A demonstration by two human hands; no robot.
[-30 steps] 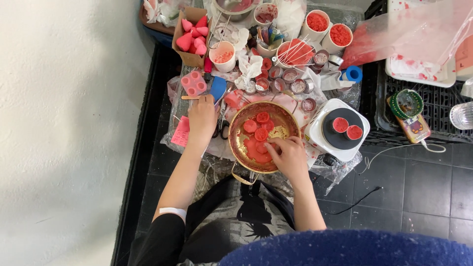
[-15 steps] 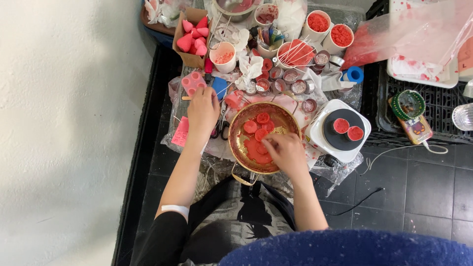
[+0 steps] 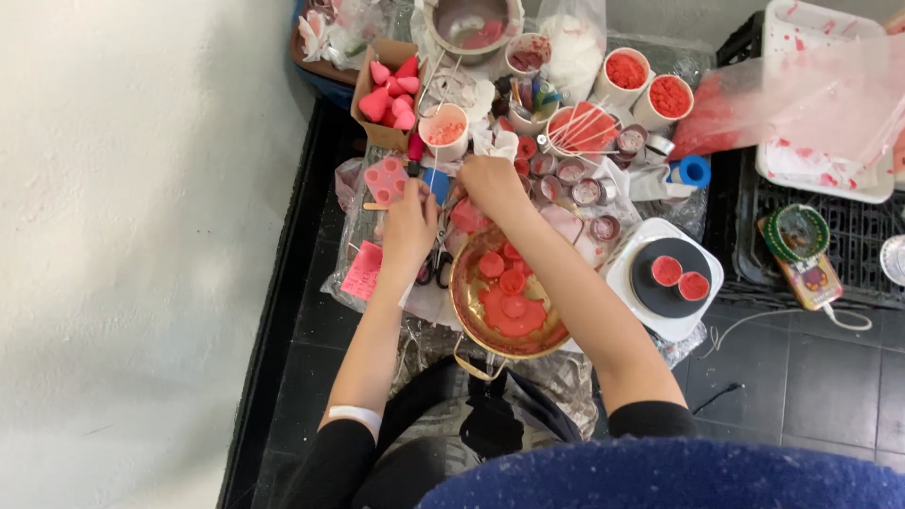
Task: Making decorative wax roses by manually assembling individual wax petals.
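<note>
While both arms reach forward over the brass pan (image 3: 509, 297), the right hand (image 3: 490, 184) sits just past its far rim, fingers curled down onto a small red wax piece (image 3: 468, 217) lying at the pan's edge; whether it is pinched or only touched cannot be told from this angle. Left hand (image 3: 410, 226) lies flat-ish beside the pan, fingers loosely bent over a pink mould tray (image 3: 386, 177), seemingly steadying it; no firm clench visible. Scissors (image 3: 436, 264) lie just under that wrist.

Pan holds several round red wax discs (image 3: 504, 283) on a pooled red layer, so it likely serves as the collecting dish, kept close to the body for reach. To its right, a white square scale (image 3: 665, 278) with a black round plate carries two red filled cups. Beyond the hands: a row of small tins (image 3: 575, 193), white paper cups of red granules (image 3: 650, 94), a cup bristling with wicks (image 3: 580, 127), a cardboard box of pink cone shapes (image 3: 391, 90).

Everything rests on crumpled clear plastic sheeting (image 3: 353, 203), presumably to catch spills, spread over a dark tiled floor (image 3: 801, 377). White wall (image 3: 141, 236) runs along the left. A white stained tray (image 3: 820, 94) sits on a black crate at far right
</note>
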